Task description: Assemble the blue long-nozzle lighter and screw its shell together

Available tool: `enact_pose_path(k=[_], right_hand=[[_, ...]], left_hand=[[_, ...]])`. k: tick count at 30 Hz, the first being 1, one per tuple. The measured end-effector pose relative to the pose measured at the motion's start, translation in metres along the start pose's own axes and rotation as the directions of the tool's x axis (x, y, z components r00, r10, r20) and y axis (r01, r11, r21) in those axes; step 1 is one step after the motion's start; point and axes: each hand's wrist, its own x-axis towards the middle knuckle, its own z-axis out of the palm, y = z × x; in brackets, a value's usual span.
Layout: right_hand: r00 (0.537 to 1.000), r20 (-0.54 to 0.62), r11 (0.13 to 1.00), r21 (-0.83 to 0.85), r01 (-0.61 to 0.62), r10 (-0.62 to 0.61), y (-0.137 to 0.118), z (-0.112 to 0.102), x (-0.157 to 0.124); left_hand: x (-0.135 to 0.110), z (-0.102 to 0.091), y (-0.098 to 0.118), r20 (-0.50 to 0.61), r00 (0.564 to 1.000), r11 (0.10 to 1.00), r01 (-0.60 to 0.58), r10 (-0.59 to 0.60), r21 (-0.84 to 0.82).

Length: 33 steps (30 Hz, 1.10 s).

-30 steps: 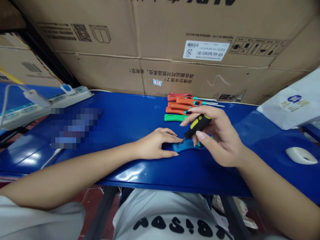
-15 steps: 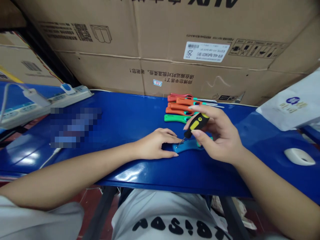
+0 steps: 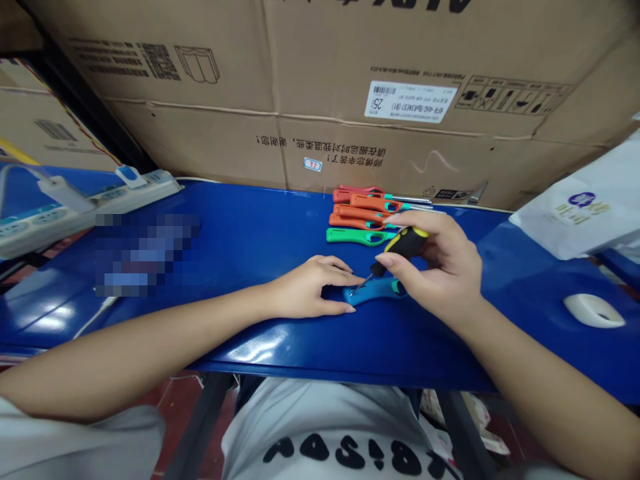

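My left hand (image 3: 313, 287) grips the near end of a blue long-nosed lighter (image 3: 377, 291) between thumb and fingers, holding it against the table. My right hand (image 3: 443, 270) is closed around the black and yellow handle of a screwdriver (image 3: 405, 244). The screwdriver slants down to the left, its thin shaft meeting the blue lighter's end close to my left fingertips. The lighter's far part is hidden behind my right hand. Just beyond lie a green lighter (image 3: 345, 235) and several red and orange lighters (image 3: 364, 201), side by side.
A large cardboard box (image 3: 225, 133) stands along the back of the blue table (image 3: 280, 233). On the left are a power strip (image 3: 135, 190) and a blurred-out item with a cable. To the right are a white plastic bag (image 3: 590, 207) and a white mouse (image 3: 595, 311).
My right hand has shifted slightly right, and the screwdriver handle has turned in its fingers and tilted a little lower. The left hand stays on the blue lighter.
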Motion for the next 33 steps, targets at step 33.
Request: enact_pose_path(k=[33], right_hand=[[0.928, 0.343, 0.956, 0.194, -0.222, 0.146, -0.009, -0.009, 0.008]], left_hand=[[0.001, 0.0, 0.004, -0.01, 1.0, 1.0, -0.006, 0.006, -0.001]])
